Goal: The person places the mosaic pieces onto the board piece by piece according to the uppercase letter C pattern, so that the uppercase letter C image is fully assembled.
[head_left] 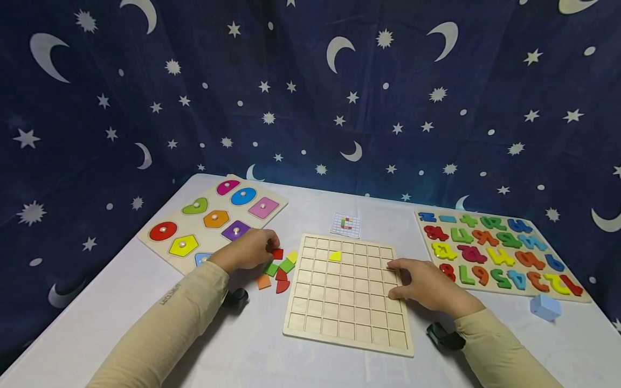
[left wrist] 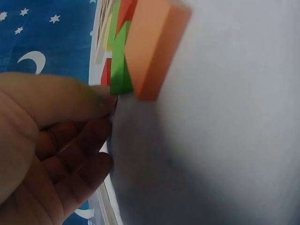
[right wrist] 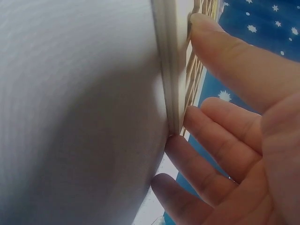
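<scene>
My left hand [head_left: 248, 250] is bent down over a pile of small coloured tiles, its fingertips right at a red square tile [head_left: 278, 254]. In the left wrist view the thumb [left wrist: 70, 101] hides part of the grip, so I cannot tell whether the tile is pinched. A green tile [left wrist: 121, 70] and an orange tile [left wrist: 152, 49] stand close by. My right hand [head_left: 427, 283] rests with fingers and thumb on the right edge of a wooden grid board [head_left: 346, 291]. One yellow tile [head_left: 335, 256] lies in an upper cell of that board.
A small pattern card [head_left: 346, 225] lies behind the grid board. Left is a knobbed shape puzzle [head_left: 213, 218]; right is a number puzzle [head_left: 504, 253] with a light-blue block [head_left: 545, 307] in front. A starry curtain [head_left: 310, 97] hangs behind the white table [head_left: 262, 350].
</scene>
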A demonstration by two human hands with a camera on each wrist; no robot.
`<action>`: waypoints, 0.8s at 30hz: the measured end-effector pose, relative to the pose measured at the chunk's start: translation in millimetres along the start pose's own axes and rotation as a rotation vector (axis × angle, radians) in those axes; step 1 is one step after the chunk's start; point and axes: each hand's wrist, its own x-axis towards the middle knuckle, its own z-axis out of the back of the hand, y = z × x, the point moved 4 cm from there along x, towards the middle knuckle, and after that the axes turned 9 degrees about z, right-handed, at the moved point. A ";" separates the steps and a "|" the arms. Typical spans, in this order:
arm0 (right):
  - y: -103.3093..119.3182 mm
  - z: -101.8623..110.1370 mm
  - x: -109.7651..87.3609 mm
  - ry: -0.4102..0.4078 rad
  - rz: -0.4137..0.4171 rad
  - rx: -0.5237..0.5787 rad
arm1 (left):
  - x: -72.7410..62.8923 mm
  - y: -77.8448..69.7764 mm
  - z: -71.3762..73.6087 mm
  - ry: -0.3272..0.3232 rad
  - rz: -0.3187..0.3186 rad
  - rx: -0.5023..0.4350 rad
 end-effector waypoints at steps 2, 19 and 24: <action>-0.3 -0.2 0.1 0.001 0.001 -0.001 | 0.3 1.1 0.6 0.001 0.000 0.001; 0.0 1.0 -0.3 0.002 0.002 -0.003 | 9.1 -20.2 11.0 -0.034 -0.045 -0.021; -0.1 0.2 0.1 0.003 -0.002 0.000 | 12.2 -34.9 8.1 -0.044 -0.077 -0.002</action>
